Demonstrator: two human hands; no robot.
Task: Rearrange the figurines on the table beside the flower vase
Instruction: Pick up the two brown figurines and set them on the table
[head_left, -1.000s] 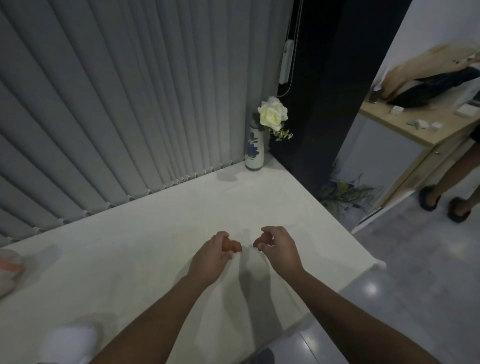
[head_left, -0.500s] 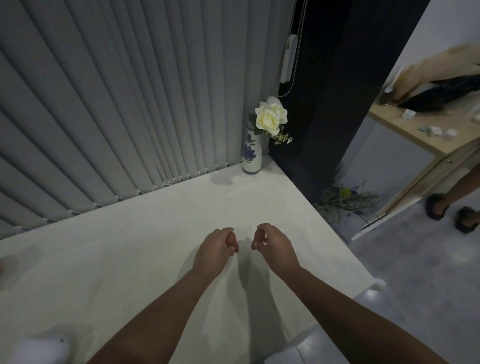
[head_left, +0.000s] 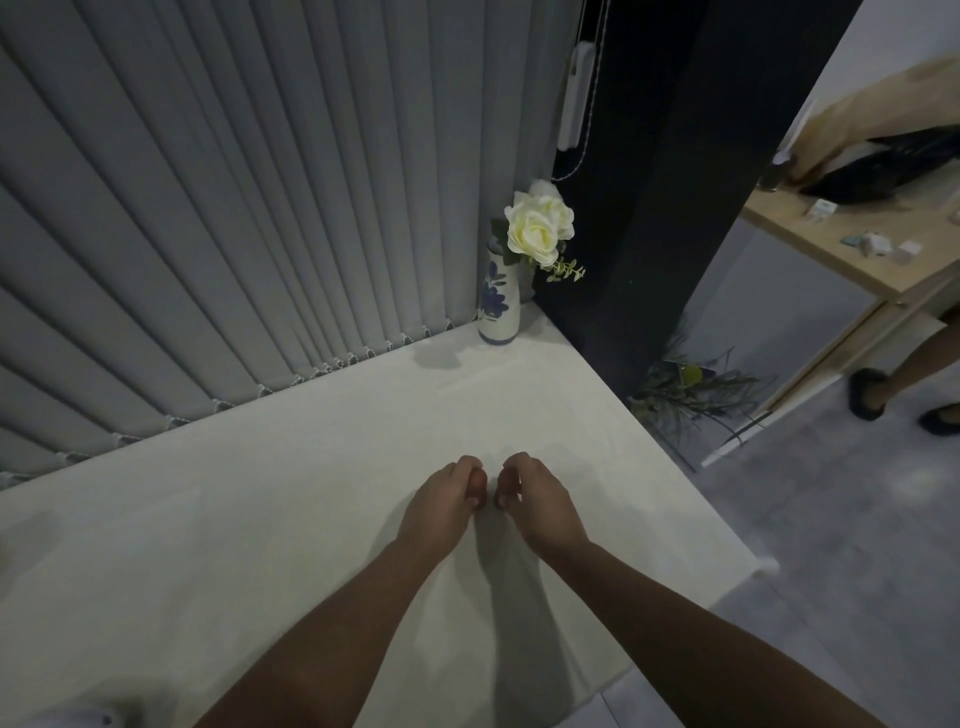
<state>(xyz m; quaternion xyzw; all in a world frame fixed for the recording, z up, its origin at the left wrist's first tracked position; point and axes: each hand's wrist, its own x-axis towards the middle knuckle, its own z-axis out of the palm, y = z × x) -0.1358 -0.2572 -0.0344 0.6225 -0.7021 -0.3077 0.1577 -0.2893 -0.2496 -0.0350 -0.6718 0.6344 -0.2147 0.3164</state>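
**Both hands closed over small items at mid-table**

At the middle of the white table (head_left: 291, 519), 2 bare hands rest side by side, knuckles up, forearms reaching in from the near edge. Left hand (head_left: 439, 501): fingers curled and pressed together around a small reddish-brown object (head_left: 478, 480), of which only a sliver shows at the fingertips. Its form cannot be determined; it may be 1 of the figurines. Right hand (head_left: 537, 501): fingers likewise curled inward, tips bunched close; whether it holds anything cannot be determined, since the palm side is hidden. The 2 hands sit just beside each other with a narrow gap between the fingertips.

Flower vase (head_left: 498, 301): upright at the far right corner of the table, white with a blue floral pattern, well apart from the hands. 1 cream rose (head_left: 537, 228) leans out of it to the right. Vertical grey blinds (head_left: 234, 208) run along the far edge of the table. To the right, a wooden counter (head_left: 841, 249) stands on the grey floor, and another person's sandalled feet (head_left: 867, 400) show beside it.
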